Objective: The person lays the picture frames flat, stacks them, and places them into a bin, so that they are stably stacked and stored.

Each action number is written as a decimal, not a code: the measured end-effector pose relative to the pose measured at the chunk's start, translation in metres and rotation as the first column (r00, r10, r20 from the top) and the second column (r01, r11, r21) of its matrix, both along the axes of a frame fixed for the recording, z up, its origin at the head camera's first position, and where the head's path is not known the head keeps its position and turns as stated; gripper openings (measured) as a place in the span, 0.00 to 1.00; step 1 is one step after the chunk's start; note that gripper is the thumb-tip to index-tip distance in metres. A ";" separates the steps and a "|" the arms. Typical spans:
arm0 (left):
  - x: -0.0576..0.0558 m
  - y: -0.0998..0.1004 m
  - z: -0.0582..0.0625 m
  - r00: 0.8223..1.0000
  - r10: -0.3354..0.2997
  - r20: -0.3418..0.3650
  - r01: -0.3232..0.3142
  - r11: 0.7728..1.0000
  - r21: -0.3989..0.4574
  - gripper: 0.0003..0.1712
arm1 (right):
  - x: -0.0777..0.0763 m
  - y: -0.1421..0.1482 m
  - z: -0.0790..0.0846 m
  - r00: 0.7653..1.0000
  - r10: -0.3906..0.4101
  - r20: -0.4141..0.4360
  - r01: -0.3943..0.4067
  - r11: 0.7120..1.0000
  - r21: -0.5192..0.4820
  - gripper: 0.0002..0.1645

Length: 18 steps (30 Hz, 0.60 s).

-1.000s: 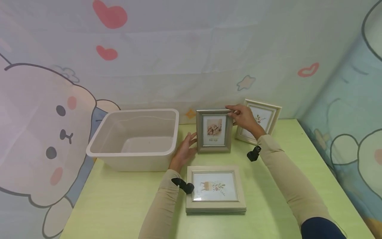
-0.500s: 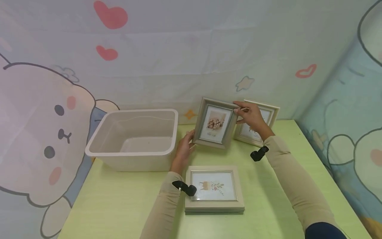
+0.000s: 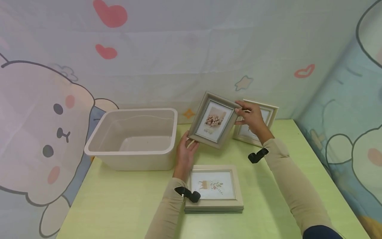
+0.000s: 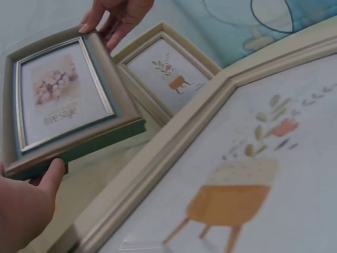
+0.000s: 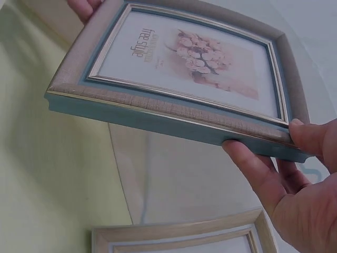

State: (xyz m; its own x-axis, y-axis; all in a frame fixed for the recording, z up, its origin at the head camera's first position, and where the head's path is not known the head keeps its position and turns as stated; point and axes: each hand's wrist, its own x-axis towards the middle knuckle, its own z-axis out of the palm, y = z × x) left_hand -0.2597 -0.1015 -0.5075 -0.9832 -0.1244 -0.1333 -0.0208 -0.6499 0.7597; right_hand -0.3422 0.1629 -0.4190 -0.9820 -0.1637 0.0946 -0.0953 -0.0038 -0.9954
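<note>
A grey-brown picture frame (image 3: 215, 121) with a pink flower print hangs tilted above the table, held by both hands. My right hand (image 3: 253, 120) pinches its upper right corner, thumb (image 5: 310, 136) on the front and fingers behind and below. At the lower left corner my left hand (image 3: 185, 155) grips it, its thumb (image 4: 52, 176) against the bottom edge in the left wrist view. The frame's sides look blue-green up close. Behind my right hand a cream picture frame (image 3: 273, 114) with a plant print stands upright, partly hidden by that hand.
A stack of cream picture frames (image 3: 213, 204) lies flat near the front, its left edge partly covered by my left forearm. To the left stands a beige plastic bin (image 3: 131, 162). The green table (image 3: 119, 205) meets a cartoon-printed cloth (image 3: 167, 66) at the back.
The grey-brown frame has gone from standing upright on the table to raised and tilted clockwise. My right hand moved up and right with it; my left hand now holds its lower left corner.
</note>
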 end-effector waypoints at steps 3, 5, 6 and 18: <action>0.004 0.003 -0.003 1.000 0.012 -0.022 -0.011 1.000 0.016 0.27 | 0.003 -0.001 -0.002 0.999 -0.023 0.043 0.024 0.999 -0.033 0.30; 0.006 0.005 -0.006 0.999 0.018 -0.047 -0.017 1.000 0.020 0.29 | 0.005 -0.002 -0.004 0.998 -0.031 0.059 0.034 0.998 -0.047 0.30; 0.007 0.007 -0.008 0.998 0.020 -0.063 -0.019 1.000 0.017 0.32 | 0.006 -0.002 -0.004 0.997 -0.036 0.062 0.039 0.998 -0.056 0.30; 0.009 0.014 -0.014 0.979 0.051 -0.199 -0.080 0.987 -0.141 0.58 | 0.022 -0.005 -0.012 0.994 -0.051 0.096 0.067 0.981 -0.182 0.32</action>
State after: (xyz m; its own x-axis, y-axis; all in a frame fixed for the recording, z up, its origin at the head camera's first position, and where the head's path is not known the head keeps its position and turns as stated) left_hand -0.2505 -0.0871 -0.5219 -0.9775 -0.1937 0.0838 0.1755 -0.5255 0.8325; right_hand -0.3205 0.1578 -0.4311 -0.9952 -0.0932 0.0281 -0.0104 -0.1855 -0.9826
